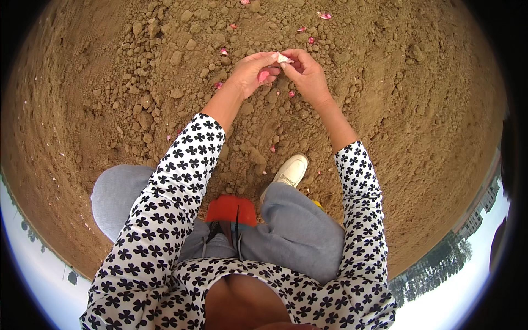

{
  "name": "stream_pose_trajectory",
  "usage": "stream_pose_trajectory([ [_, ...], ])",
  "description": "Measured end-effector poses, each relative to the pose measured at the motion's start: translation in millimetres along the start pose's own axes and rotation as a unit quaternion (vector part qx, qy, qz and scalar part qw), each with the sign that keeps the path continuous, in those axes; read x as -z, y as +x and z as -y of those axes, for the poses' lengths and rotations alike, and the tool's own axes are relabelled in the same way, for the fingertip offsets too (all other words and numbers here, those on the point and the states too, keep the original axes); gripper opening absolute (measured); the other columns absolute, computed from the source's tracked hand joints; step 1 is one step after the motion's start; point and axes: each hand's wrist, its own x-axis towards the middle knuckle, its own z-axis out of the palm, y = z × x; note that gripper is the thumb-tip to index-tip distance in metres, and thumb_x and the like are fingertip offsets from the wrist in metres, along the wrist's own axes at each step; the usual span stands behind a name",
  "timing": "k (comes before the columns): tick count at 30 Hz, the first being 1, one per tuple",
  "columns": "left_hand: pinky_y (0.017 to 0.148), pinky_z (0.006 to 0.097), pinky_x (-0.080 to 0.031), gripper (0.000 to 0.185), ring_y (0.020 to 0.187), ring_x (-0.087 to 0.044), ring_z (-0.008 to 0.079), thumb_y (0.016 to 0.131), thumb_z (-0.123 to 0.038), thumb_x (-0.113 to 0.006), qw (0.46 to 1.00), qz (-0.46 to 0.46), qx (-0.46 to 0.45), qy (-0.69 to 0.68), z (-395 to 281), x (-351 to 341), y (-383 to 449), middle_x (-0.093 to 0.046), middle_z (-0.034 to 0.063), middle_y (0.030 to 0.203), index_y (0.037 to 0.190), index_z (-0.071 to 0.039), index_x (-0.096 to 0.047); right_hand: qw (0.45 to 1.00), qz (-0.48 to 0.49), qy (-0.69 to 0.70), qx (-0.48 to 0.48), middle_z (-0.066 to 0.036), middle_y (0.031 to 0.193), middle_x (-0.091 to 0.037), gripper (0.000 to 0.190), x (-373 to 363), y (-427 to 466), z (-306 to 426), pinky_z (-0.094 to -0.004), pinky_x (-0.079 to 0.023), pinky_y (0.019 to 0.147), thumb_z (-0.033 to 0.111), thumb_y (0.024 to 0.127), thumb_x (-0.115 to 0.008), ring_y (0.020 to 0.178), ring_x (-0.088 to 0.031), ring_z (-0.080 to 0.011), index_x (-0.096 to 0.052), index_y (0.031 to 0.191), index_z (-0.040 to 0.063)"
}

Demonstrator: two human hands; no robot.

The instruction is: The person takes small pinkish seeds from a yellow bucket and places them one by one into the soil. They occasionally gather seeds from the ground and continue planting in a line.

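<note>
Over bare soil, my left hand (pixel 251 74) and my right hand (pixel 308 78) meet at a small whitish piece with pinkish edges (pixel 284 58). It looks like a garlic clove in papery skin. The left thumb and finger pinch one end, and the right thumb and fingertips grip the other. A bright pink clove-like piece (pixel 263 76) rests against the curled lower fingers of my left hand. Part of the whitish piece is hidden by fingertips.
Brown, cloddy soil (pixel 161 82) spreads all around. Several pink pieces lie scattered on it, one (pixel 326 16) far ahead and another (pixel 292 94) below my hands. A cream shoe (pixel 292 170) stands near a red object (pixel 231 209) between my legs. Trees (pixel 437 260) line the right rim.
</note>
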Motion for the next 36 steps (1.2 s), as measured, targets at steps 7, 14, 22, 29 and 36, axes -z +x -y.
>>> stream_pose_trajectory([
  [7,0.081,0.0325,-0.055,0.038,0.097,-0.062,0.0261,0.089,-0.029,-0.059,0.992,-0.06,0.01,-0.111,14.6,9.2,-27.1,-0.06,0.016,0.106,0.109,0.003,-0.054,0.976,-0.167,-0.127,-0.056,-0.008,0.087,-0.068,0.031,45.3,15.1,14.0,-0.0289,-0.05,0.071,0.028,0.082,-0.067,0.079,-0.064,-0.0152,-0.064,0.101,0.003],
  [14,0.076,0.0287,-0.055,0.051,0.099,-0.063,0.0262,0.09,-0.036,-0.056,0.994,-0.094,0.013,-0.052,3.9,6.7,-15.9,-0.061,0.0199,0.109,0.114,0.008,-0.051,0.899,-0.237,-0.366,-0.048,-0.011,0.096,-0.068,0.035,110.2,116.5,41.5,-0.0386,-0.048,0.079,0.037,0.079,-0.066,0.091,-0.063,-0.0273,-0.068,0.1,0.008],
  [22,0.078,0.03,-0.054,0.051,0.096,-0.064,0.026,0.089,-0.037,-0.055,0.992,-0.121,0.027,-0.016,8.3,6.0,-28.3,-0.062,0.0193,0.107,0.112,0.008,-0.054,0.871,-0.209,-0.44,-0.07,-0.014,0.101,-0.066,0.027,106.7,151.0,42.8,-0.0402,-0.047,0.084,0.031,0.081,-0.065,0.098,-0.061,-0.0303,-0.069,0.1,0.012],
  [29,0.079,0.0303,-0.054,0.051,0.099,-0.063,0.0257,0.091,-0.036,-0.052,0.992,-0.119,0.033,-0.002,2.2,-7.4,-18.3,-0.061,0.0203,0.109,0.114,0.009,-0.052,0.823,-0.236,-0.515,-0.045,-0.014,0.097,-0.066,0.026,108.0,167.4,42.5,-0.0417,-0.049,0.08,0.027,0.08,-0.06,0.092,-0.062,-0.0318,-0.067,0.101,0.014],
  [36,0.083,0.0305,-0.053,0.051,0.101,-0.062,0.0262,0.091,-0.035,-0.051,0.992,-0.117,0.048,-0.007,9.0,-2.4,-27.5,-0.06,0.0198,0.113,0.117,0.008,-0.051,0.831,-0.241,-0.501,0.018,-0.01,0.1,-0.066,0.025,105.1,144.9,29.3,-0.041,-0.049,0.082,0.022,0.084,-0.055,0.093,-0.062,-0.0291,-0.066,0.104,0.013],
])
